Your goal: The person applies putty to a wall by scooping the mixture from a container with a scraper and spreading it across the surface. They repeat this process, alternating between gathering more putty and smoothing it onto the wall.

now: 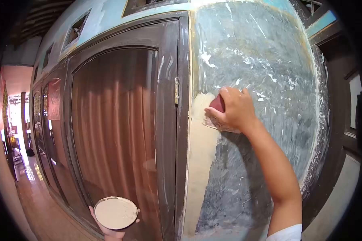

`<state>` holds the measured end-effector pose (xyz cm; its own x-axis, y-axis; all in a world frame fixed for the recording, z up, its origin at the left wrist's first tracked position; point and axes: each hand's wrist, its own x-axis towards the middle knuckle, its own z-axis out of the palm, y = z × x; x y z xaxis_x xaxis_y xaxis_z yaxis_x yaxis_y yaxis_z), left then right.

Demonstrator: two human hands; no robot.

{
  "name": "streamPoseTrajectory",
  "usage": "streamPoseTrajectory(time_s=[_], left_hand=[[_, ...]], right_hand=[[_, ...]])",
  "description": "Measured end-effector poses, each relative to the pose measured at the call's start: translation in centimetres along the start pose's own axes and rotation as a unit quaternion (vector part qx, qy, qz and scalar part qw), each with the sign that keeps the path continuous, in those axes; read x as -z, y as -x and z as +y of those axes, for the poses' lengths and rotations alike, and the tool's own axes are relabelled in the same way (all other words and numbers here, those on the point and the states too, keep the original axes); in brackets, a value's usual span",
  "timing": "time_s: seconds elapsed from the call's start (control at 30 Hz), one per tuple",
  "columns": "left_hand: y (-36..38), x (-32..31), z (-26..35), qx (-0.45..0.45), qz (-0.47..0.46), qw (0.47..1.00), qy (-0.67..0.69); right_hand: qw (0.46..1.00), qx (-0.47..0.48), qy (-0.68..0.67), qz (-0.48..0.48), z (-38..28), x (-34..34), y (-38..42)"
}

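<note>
My right hand (238, 107) is closed around the dark red handle of a putty scraper (217, 104). Its blade, smeared with putty, lies against the grey wall (265, 168), partly hidden by my fingers. A cream strip of putty (201, 156) runs down the wall from the blade, beside the door frame. Low on the left, my left hand (112, 233) grips a round, shallow container (116, 229) from below, its fingers curled around the sides. Cream putty (114, 213) fills the container nearly to the rim.
A brown wooden door (167, 132) with a glass pane, an orange curtain (116, 128) and a brass hinge (176, 90) adjoins the wall. Another dark door (342, 100) stands at the right. On the left, a tiled walkway (38, 205) leads towards bright light. White flecks mark the upper wall.
</note>
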<state>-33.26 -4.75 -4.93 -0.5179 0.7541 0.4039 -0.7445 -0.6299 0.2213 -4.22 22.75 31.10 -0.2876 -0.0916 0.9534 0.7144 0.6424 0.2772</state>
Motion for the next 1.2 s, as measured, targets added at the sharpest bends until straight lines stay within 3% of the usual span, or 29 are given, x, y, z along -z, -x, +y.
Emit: streamPoseTrajectory(time_s=[0.03,0.07,0.1,0.17,0.23,0.3,0.37,0.4,0.47,0.5,0.57,0.6,0.63,0.73,0.83,0.9,0.97,1.1,1.17,1.2], left_hand=[[-0.1,-0.4,-0.2,0.001,-0.001,1.0,0.0],[-0.2,-0.6,-0.6,0.012,0.024,1.0,0.014],[-0.4,-0.7,-0.9,0.023,0.049,0.998,0.027],[-1.0,0.2,-1.4,0.013,0.05,0.999,0.002],[-0.8,0.5,-1.5,0.024,0.045,0.999,0.002],[-1.1,0.8,-1.6,0.036,0.009,0.999,0.03],[-0.9,0.5,-1.5,0.029,0.006,0.999,0.013],[-0.7,0.2,-1.5,0.025,0.019,0.999,0.019],[-0.4,-0.3,-1.5,0.018,0.031,0.999,0.024],[-0.1,-0.5,-1.3,0.013,0.044,0.999,0.026],[0.4,-0.3,-1.0,0.003,0.058,0.998,0.017],[0.5,-0.4,-0.9,-0.008,0.054,0.998,0.003],[0.4,-0.4,-0.9,-0.021,0.05,0.999,-0.009],[0.9,0.0,-0.5,-0.032,0.052,0.998,-0.029],[1.5,0.5,0.0,-0.034,0.044,0.998,-0.024],[1.5,0.2,0.5,-0.021,0.047,0.998,-0.027],[1.6,-0.4,0.8,-0.014,0.061,0.998,-0.031],[2.0,-0.5,1.4,-0.009,0.058,0.997,-0.046],[2.2,-0.4,1.3,0.006,0.045,0.997,-0.062],[2.3,0.0,1.2,-0.005,0.06,0.996,-0.058]], right_hand=[[0.999,0.036,0.017,-0.004,-0.1,-0.4,0.0],[0.996,-0.019,0.053,0.071,1.3,-1.4,-1.5],[0.99,-0.135,0.018,0.042,1.4,0.3,-3.1],[0.981,-0.182,-0.051,0.041,1.5,1.1,-3.7],[0.994,-0.066,-0.058,-0.057,-0.2,1.4,-2.3],[0.987,0.146,0.032,0.052,-1.3,-1.2,-0.3],[0.997,0.03,0.031,0.066,-0.5,-1.0,-2.0],[0.997,0.032,0.031,0.061,0.3,-0.7,-3.2],[0.978,-0.172,-0.044,0.109,2.1,-0.2,-5.1],[0.978,-0.175,-0.046,0.107,1.5,-0.3,-4.5],[1.0,-0.013,0.002,0.021,-0.6,-0.6,-2.3],[0.996,0.076,0.026,0.031,-1.7,-1.3,-0.9],[0.992,0.105,0.06,-0.035,-2.3,-1.4,-0.5],[0.991,-0.121,0.044,0.045,-0.6,-0.7,-4.9],[0.99,-0.128,-0.015,0.06,0.8,0.0,-5.3],[0.997,-0.053,-0.061,0.015,-0.3,0.1,-2.7],[0.999,0.044,-0.028,0.014,-1.1,-0.6,-0.5],[0.992,0.112,0.042,0.027,0.8,-0.8,0.5],[0.993,0.108,0.046,0.029,2.4,-0.4,-1.1],[0.994,-0.02,0.047,0.096,4.0,-0.5,-2.4]])
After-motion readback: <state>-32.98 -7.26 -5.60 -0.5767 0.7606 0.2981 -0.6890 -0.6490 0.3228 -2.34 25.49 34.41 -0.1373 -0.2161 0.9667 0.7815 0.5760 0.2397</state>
